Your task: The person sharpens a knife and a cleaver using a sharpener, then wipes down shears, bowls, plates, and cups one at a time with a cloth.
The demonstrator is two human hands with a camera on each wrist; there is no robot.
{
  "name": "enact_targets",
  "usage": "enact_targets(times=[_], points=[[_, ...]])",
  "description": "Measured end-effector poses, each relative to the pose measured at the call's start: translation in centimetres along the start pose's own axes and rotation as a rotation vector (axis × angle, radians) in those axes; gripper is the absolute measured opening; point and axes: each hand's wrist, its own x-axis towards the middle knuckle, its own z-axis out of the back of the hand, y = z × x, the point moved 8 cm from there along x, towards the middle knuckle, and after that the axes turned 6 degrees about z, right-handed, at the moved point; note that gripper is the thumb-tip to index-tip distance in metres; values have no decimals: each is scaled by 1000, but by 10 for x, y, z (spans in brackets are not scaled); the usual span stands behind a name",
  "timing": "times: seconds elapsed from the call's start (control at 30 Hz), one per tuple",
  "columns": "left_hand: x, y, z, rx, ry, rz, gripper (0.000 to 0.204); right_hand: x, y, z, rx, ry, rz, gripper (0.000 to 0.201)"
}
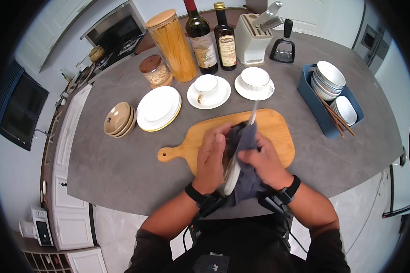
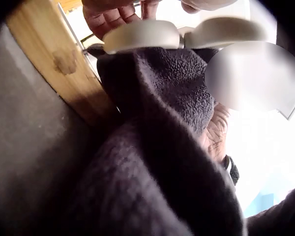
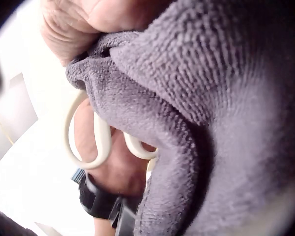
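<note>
A pair of scissors with off-white loop handles is tilted above the wooden cutting board, handles toward the body, metal blade end pointing away. A dark grey towel wraps its middle and hangs down. My right hand grips the towel around the scissors, thumb pressed on top. On the other side, my left hand holds the scissors, its fingers reaching behind the towel and partly hidden. Two handle loops show below the towel in the right wrist view, with the left palm behind them.
Stacked brown bowls, white plates and two cups on saucers stand beyond the board. Behind are a pasta jar, bottles and a knife block. A blue bin with bowls and chopsticks sits right.
</note>
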Motion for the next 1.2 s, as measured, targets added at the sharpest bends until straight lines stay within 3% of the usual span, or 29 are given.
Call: enact_targets(times=[0.13,0.17,0.27,0.33,0.4,0.5,0.6,0.87,0.93,1.03,1.2], points=[[-4,10,-6,118,111,0,69,9,2,37,175,-191,25,18],[-5,19,-12,86,196,75,79,10,7,39,161,-244,75,14],[-16,15,-35,141,368,95,81,8,9,47,-25,-280,160,12],[-21,2,-42,153,400,123,79,6,11,46,-111,-277,211,12],[-26,6,-44,-4,432,267,66,5,16,45,-299,-254,239,19],[-27,11,-45,-25,506,311,48,7,14,44,-93,-276,138,29],[-18,14,-33,45,334,321,39,10,11,38,-46,-230,111,32],[-3,7,5,166,-62,217,45,5,0,5,-215,51,101,24],[-1,2,12,138,-128,131,46,3,3,-3,-37,51,110,23],[-1,7,9,-21,-97,153,41,1,8,-6,75,22,127,21],[-3,7,0,8,28,221,45,7,7,23,-17,-98,152,17]])
